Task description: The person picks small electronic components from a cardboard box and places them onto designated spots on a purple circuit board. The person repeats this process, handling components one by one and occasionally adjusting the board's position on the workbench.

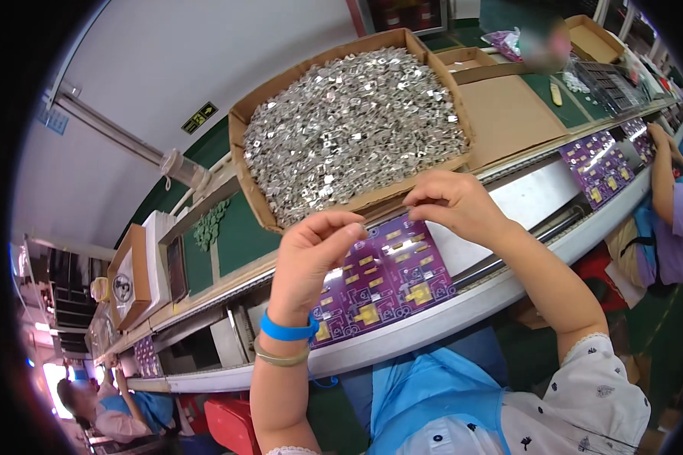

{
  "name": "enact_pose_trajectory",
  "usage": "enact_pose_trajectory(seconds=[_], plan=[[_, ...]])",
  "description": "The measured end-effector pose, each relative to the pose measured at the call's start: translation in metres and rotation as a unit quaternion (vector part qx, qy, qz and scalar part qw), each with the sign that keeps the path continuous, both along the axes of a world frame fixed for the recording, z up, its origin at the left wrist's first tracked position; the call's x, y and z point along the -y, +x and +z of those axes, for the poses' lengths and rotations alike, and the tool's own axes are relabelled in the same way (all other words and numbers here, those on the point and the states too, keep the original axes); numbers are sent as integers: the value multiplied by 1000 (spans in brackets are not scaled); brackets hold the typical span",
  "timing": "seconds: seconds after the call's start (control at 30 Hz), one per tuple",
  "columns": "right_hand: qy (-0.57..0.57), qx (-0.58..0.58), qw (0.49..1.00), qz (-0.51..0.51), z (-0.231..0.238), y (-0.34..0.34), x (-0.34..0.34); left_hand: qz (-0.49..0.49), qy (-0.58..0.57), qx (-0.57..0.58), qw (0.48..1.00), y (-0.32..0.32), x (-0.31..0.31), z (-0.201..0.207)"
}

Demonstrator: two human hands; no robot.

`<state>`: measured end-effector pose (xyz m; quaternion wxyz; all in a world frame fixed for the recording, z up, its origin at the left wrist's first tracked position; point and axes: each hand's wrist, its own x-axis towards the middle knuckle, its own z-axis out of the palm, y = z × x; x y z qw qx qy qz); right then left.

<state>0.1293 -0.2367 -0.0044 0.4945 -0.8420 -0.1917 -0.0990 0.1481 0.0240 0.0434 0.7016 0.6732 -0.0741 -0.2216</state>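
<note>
A purple circuit board (393,282) with gold and yellow patches lies on the line in front of me. Over its far left part is my left hand (315,246), thumb and forefinger pinched together. My right hand (451,203) is above the board's far right corner, its thumb and fingertips also drawn together. Whatever either pinch holds is too small or hidden to make out. Just beyond both hands sits a cardboard box (246,176) heaped with small silvery metal parts (357,125). A blue band and a bangle circle my left wrist.
Further purple boards (597,168) lie along the line to the right, where a co-worker's arm (662,178) reaches in. Green pieces (211,225) and an open carton (129,277) are at the left. A flat cardboard sheet (505,120) and a yellow-handled tool (555,94) lie at the right. Another person sits far left.
</note>
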Motion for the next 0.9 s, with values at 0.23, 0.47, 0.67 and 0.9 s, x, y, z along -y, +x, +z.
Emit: enact_pose_trajectory(seconds=[0.23, 0.47, 0.67, 0.9], plan=[[-201, 55, 978, 3, -21, 1, -6, -13, 85, 35, 996, -16, -1, -32], [-304, 123, 945, -2, -24, 3, -7, -50, 297, 295, 907, -20, 8, -49], [-261, 49, 964, 0, -26, 3, -6, -52, 366, 407, 835, -18, 21, -59], [-166, 96, 980, -52, -8, 0, -4, -73, 382, 423, 819, -15, 27, -60]])
